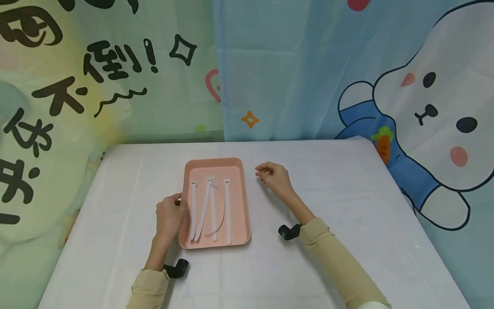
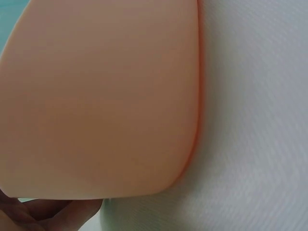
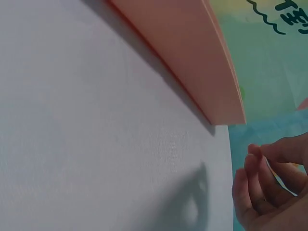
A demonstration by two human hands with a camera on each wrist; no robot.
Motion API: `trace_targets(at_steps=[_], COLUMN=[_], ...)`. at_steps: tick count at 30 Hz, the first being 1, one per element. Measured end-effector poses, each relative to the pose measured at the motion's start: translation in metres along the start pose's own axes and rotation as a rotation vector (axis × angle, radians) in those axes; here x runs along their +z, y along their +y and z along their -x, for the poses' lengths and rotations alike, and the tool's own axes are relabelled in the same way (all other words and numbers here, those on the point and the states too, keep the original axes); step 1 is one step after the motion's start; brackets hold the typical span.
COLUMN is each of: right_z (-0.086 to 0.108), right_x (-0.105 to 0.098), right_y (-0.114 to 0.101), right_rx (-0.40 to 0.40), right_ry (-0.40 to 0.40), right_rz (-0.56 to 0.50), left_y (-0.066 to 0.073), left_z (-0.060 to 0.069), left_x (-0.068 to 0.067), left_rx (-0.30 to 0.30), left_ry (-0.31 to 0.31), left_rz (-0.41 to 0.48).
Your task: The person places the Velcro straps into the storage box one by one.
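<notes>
A pink tray [image 1: 240,201] lies on the white table. Several flat white strips, most with a slotted head, rest inside, such as the rightmost strip [image 1: 228,214]; beside them a thin pale strip [image 1: 223,210] bends into an arc. My left hand [image 1: 170,214] grips the tray's left rim with bent fingers. In the left wrist view the tray wall fills much of the picture, and part of the left hand [image 2: 62,214] shows at its lower edge. My right hand [image 1: 275,180] hovers right of the tray, fingers loosely bent and nothing visible between them; the right wrist view shows this right hand [image 3: 274,187] apart from the tray.
The white tabletop [image 1: 347,184] spreads around the tray. Behind it hangs a printed cloth [image 1: 270,77] with a cartoon bear and large characters. Black wrist cameras, such as the right camera [image 1: 289,232], stick out beside each sleeve.
</notes>
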State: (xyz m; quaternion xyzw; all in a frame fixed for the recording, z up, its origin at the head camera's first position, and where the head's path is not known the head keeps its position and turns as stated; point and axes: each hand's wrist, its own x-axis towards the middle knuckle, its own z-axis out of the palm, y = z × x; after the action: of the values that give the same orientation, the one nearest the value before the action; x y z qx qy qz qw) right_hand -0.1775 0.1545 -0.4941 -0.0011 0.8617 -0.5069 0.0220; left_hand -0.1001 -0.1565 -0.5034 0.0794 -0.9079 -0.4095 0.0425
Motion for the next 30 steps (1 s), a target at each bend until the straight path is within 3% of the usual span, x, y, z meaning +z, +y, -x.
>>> trace_targets(at_steps=[5, 22, 30], right_z=[0.001, -0.010, -0.017], right_x=[-0.009, -0.035, -0.036], right_y=[0.006, 0.031, 0.036], right_rx=[0.014, 0.091, 0.108], right_ry=[0.016, 0.133, 0.104], right_rz=[0.078, 0.147, 0.193], left_y=[0.000, -0.001, 0.000], left_z=[0.001, -0.001, -0.001], left_x=[0.000, 0.000, -0.001], left_rx=[-0.007, -0.002, -0.006], left_ry=[-0.006, -0.006, 0.004], left_rz=[0.007, -0.001, 0.009])
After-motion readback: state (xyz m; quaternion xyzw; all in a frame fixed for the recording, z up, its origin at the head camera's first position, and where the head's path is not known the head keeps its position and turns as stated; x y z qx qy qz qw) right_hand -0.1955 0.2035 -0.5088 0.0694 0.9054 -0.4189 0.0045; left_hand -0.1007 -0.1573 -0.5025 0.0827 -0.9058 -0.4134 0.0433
